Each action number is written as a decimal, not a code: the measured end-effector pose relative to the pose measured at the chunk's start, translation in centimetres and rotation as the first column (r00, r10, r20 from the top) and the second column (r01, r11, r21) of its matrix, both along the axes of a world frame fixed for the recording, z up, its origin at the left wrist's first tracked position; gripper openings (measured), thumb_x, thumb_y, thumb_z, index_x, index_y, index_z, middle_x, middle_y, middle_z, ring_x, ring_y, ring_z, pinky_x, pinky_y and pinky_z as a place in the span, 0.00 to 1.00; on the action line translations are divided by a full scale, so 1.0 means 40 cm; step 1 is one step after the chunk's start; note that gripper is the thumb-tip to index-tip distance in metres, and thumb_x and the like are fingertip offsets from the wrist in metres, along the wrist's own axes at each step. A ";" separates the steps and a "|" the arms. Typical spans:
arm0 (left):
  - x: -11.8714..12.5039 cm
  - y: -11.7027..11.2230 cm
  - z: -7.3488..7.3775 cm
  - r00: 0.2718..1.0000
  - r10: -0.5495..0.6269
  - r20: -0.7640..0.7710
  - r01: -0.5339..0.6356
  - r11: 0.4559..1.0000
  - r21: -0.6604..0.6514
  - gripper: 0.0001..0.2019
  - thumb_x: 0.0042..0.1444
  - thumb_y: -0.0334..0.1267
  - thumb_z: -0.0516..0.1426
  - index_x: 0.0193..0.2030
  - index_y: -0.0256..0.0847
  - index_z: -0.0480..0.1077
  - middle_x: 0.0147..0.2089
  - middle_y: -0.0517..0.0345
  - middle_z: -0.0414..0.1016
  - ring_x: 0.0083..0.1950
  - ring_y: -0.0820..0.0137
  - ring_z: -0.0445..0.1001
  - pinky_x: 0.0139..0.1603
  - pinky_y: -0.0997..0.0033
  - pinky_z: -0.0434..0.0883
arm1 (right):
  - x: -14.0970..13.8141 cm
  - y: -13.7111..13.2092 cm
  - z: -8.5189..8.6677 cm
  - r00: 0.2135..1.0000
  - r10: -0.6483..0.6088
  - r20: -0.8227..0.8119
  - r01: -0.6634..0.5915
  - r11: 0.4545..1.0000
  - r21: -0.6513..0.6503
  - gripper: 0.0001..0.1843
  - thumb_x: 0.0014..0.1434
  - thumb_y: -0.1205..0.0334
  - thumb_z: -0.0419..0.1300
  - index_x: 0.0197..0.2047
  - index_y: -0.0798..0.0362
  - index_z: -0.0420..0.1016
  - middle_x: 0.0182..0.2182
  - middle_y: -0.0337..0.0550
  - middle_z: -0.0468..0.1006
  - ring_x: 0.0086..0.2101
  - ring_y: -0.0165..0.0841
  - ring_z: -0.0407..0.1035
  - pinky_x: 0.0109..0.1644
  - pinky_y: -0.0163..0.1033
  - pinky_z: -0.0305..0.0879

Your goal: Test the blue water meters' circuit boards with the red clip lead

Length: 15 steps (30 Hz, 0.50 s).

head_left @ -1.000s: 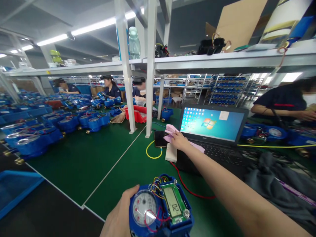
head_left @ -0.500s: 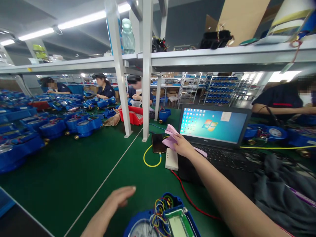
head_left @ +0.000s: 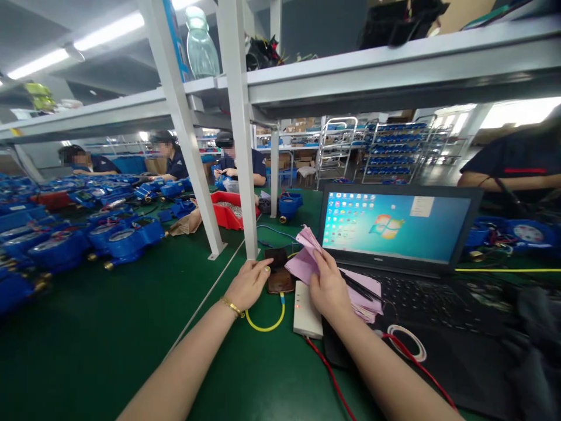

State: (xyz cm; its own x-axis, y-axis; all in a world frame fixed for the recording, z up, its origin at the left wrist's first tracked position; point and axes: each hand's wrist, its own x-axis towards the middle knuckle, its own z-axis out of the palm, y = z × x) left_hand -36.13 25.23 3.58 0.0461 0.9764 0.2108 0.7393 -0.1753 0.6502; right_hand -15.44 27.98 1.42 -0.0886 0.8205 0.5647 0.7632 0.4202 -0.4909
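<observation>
My left hand (head_left: 249, 283) lies on a dark phone (head_left: 279, 275) on the green table, fingers curled over its near edge. My right hand (head_left: 329, 286) is shut on a stack of pink paper slips (head_left: 307, 257) at the left edge of an open laptop (head_left: 394, 234), lifting the top sheets. A white box (head_left: 305, 303) with a small red light lies between my hands, with a yellow cable (head_left: 265, 323) looping beside it. A black pen (head_left: 359, 286) rests on the slips.
White shelf posts (head_left: 243, 152) stand just behind the phone. Many blue water meters (head_left: 123, 237) cover the table at left, with a red bin (head_left: 232, 210) behind. Several people sit at the far side, and one person (head_left: 517, 164) sits at right. Red wire (head_left: 333, 380) runs toward me.
My left hand let go of the blue meter, which dropped out of view, and reached forward onto the phone. My right hand stays on the pink slips. The view moved closer to the laptop.
</observation>
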 end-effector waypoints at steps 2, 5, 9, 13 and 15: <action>0.004 0.025 -0.023 0.998 0.031 0.049 -0.032 0.999 0.012 0.20 0.64 0.48 0.48 0.58 0.40 0.63 0.56 0.48 0.67 0.58 0.60 0.65 0.61 0.47 0.60 | 0.001 0.002 -0.004 1.000 -0.005 -0.018 0.006 1.000 0.019 0.29 0.56 0.71 0.46 0.61 0.66 0.62 0.60 0.59 0.59 0.58 0.46 0.59 0.61 0.50 0.61; 0.005 0.041 -0.046 0.989 0.075 0.129 -0.077 0.997 0.011 0.21 0.64 0.48 0.48 0.58 0.39 0.61 0.56 0.47 0.68 0.58 0.60 0.66 0.60 0.47 0.61 | 0.000 0.000 -0.009 0.999 -0.008 -0.032 0.009 0.999 0.037 0.29 0.57 0.69 0.45 0.62 0.65 0.61 0.60 0.59 0.60 0.58 0.46 0.59 0.61 0.50 0.60; 0.004 0.033 -0.066 0.976 0.069 0.207 -0.072 0.997 0.005 0.21 0.65 0.47 0.47 0.60 0.38 0.60 0.53 0.48 0.70 0.56 0.61 0.68 0.60 0.47 0.62 | -0.001 -0.003 -0.014 0.999 -0.005 -0.038 0.007 0.999 0.049 0.29 0.57 0.69 0.45 0.62 0.63 0.61 0.60 0.57 0.60 0.58 0.45 0.59 0.61 0.50 0.60; 0.008 0.018 -0.075 0.965 0.077 0.252 -0.085 0.996 0.022 0.21 0.65 0.46 0.48 0.59 0.38 0.60 0.51 0.48 0.72 0.55 0.61 0.69 0.60 0.47 0.61 | 0.000 -0.002 -0.016 0.999 0.009 -0.043 -0.006 0.997 0.072 0.29 0.57 0.69 0.45 0.61 0.64 0.62 0.60 0.58 0.60 0.58 0.46 0.59 0.61 0.51 0.61; 0.010 0.016 -0.074 0.959 0.083 0.270 -0.096 0.995 0.033 0.20 0.64 0.46 0.49 0.58 0.38 0.62 0.50 0.49 0.72 0.54 0.61 0.69 0.60 0.47 0.62 | 0.000 -0.001 -0.018 0.999 0.019 -0.046 -0.015 0.996 0.087 0.28 0.56 0.69 0.45 0.60 0.65 0.62 0.59 0.59 0.61 0.58 0.46 0.59 0.61 0.52 0.61</action>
